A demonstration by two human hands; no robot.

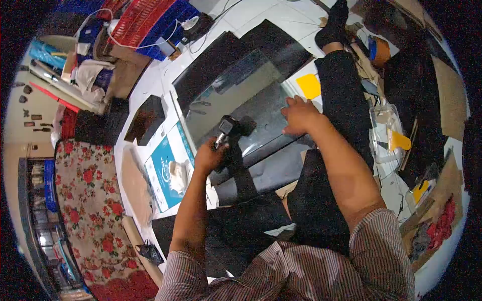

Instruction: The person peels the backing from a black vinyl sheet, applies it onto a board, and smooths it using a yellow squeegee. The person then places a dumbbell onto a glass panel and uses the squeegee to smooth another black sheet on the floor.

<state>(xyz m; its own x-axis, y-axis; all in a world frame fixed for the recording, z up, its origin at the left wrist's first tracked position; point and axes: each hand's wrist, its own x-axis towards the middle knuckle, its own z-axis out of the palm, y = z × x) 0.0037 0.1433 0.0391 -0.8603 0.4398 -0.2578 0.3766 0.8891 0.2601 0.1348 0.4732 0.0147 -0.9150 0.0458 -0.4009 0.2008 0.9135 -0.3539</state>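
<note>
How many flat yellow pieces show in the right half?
3 yellow pieces: one just beyond the right hand, one by the clear plastic container, one below that, further right. More may be hidden.

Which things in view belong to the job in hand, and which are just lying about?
Likely part of the job:
black-headed tool, held in the left hand
glossy sheet, by the right hand
yellow flat piece, perhaps, near the right hand

Apparently just lying about:
floral cloth
red crate
teal package
</note>
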